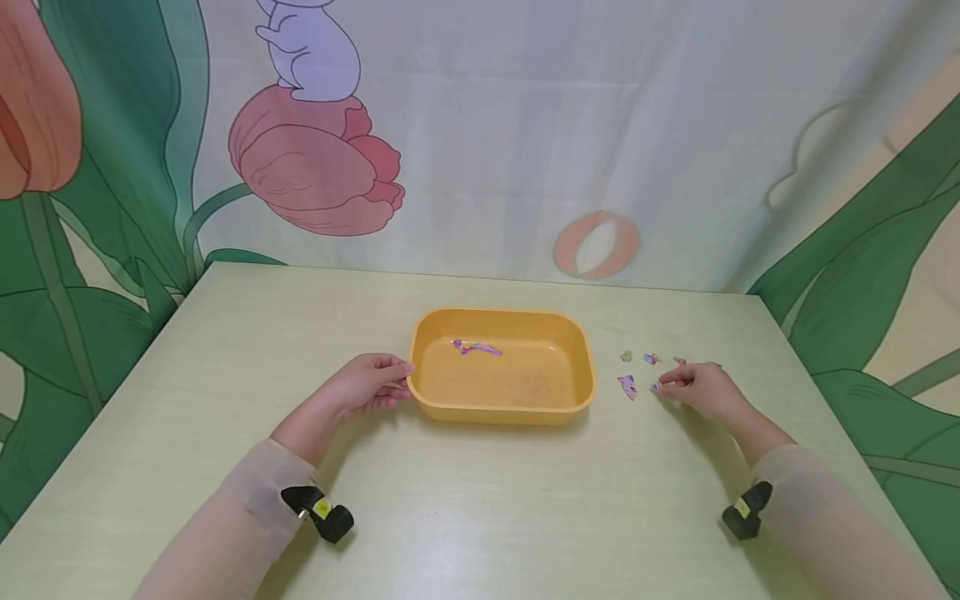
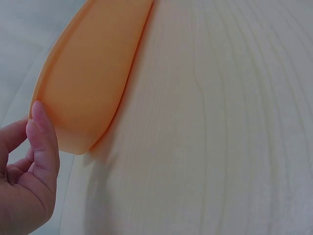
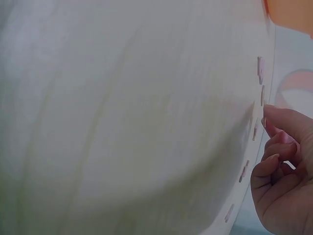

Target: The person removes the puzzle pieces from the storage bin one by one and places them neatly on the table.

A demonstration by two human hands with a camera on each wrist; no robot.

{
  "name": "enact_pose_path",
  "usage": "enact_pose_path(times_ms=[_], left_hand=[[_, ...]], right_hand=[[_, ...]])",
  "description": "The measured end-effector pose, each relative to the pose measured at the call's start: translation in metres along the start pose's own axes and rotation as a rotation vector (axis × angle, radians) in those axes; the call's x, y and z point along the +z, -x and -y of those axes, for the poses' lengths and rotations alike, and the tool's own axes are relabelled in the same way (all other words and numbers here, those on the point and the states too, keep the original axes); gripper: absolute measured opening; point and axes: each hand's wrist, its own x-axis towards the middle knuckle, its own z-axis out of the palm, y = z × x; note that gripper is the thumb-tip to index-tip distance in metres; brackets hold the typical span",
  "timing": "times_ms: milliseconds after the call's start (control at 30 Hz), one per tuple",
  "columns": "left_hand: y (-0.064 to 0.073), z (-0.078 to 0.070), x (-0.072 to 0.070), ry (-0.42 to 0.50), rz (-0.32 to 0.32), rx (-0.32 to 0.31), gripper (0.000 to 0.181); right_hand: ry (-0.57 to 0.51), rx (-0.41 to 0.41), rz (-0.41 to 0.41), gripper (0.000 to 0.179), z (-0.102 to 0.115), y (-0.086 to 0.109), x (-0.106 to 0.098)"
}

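A yellow-orange plastic basin (image 1: 502, 414) sits on the table, with a thin, purple, multicoloured strip (image 1: 477, 347) lying inside. My left hand (image 1: 369, 385) pinches the basin's left rim between thumb and fingers; the left wrist view shows this grip on the basin's wall (image 2: 88, 83). To the right of the basin, my right hand (image 1: 705, 390) pinches a tiny purplish piece (image 1: 656, 387) at its fingertips, low over the table. Around those fingers lie a purple piece (image 1: 628, 387), a green piece (image 1: 626, 356), a purple-red piece (image 1: 652, 358) and a reddish piece (image 1: 679, 361).
The pale wood-grain table (image 1: 465, 500) reaches back to a printed curtain (image 1: 480, 150) with flowers and leaves. In the right wrist view, several small flat pieces, one of them pinkish (image 3: 260, 70), lie in a row near the hand. A black camera is strapped to each sleeve.
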Motion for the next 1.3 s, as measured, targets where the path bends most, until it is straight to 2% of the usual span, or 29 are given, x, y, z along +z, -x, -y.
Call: enact_pose_path(times_ms=[400, 567, 667, 900, 1167, 1300], left_hand=[[0.0, 0.0, -0.001, -0.007, 0.018, 0.014, 0.036], [-0.002, 0.0, -0.001, -0.006, 0.017, 0.007, 0.036], [-0.002, 0.0, -0.001, -0.009, 0.016, 0.008, 0.036], [-0.002, 0.0, -0.001, -0.004, 0.022, 0.012, 0.036], [-0.001, -0.002, 0.0, 0.005, 0.016, 0.007, 0.036], [-0.001, -0.003, 0.001, 0.005, 0.012, 0.003, 0.036]], right_hand=[[-0.013, 0.016, 0.002, 0.03, -0.001, 0.0, 0.0], [-0.041, 0.024, -0.027, 0.037, 0.008, -0.002, -0.003], [-0.076, -0.003, -0.049, 0.041, 0.022, -0.002, -0.004], [-0.195, -0.064, -0.04, 0.048, 0.063, -0.005, -0.001], [-0.26, -0.192, -0.018, 0.04, 0.111, -0.017, 0.017], [-0.337, -0.243, 0.016, 0.037, 0.135, -0.025, 0.03]])
